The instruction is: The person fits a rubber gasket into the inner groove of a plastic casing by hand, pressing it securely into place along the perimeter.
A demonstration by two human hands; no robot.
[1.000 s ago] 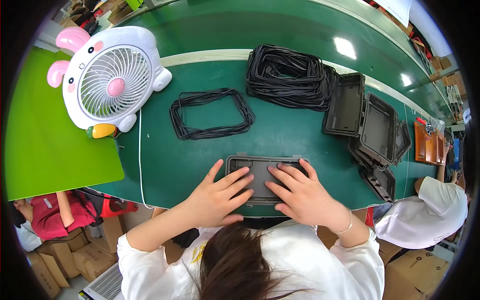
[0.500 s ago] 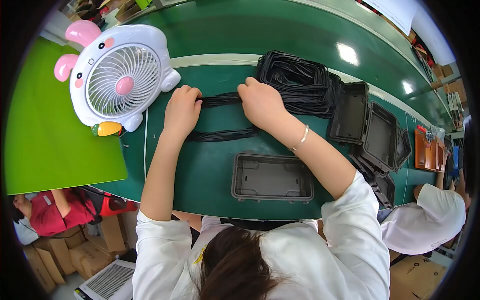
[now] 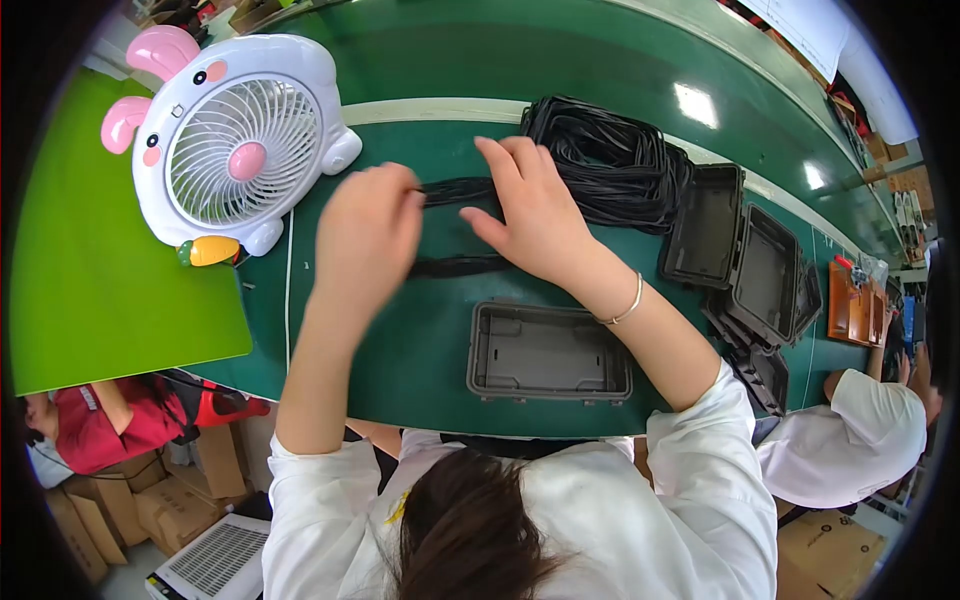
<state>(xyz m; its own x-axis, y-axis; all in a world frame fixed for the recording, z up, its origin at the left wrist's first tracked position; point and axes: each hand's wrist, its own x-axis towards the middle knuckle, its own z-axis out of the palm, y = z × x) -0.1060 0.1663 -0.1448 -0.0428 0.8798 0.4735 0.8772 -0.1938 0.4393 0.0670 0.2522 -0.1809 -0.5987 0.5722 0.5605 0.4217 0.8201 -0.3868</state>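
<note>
My left hand (image 3: 368, 235), a little blurred, is closed on the left end of a bundle of thin black cords (image 3: 458, 190). The strands run right from it and pass behind my right hand (image 3: 535, 210). That hand is open, thumb and fingers spread, over the bundle. A lower run of the same strands (image 3: 460, 265) lies on the table between my wrists. Beyond my right hand is a large looped coil of black cord (image 3: 610, 165). An open grey plastic box (image 3: 550, 355) sits nearest my body, below both hands.
Several more grey boxes (image 3: 765, 270) are piled to the right of the coil. A white rabbit-shaped fan (image 3: 245, 160) stands at the left by a green mat (image 3: 100, 280). People in red (image 3: 110, 425) and white (image 3: 850, 440) sit at either side. An orange-brown holder (image 3: 850, 305) is far right.
My right hand has let go of the cords and its fingers have spread. My left hand has shifted slightly right and toward my body, still at the cord end.
</note>
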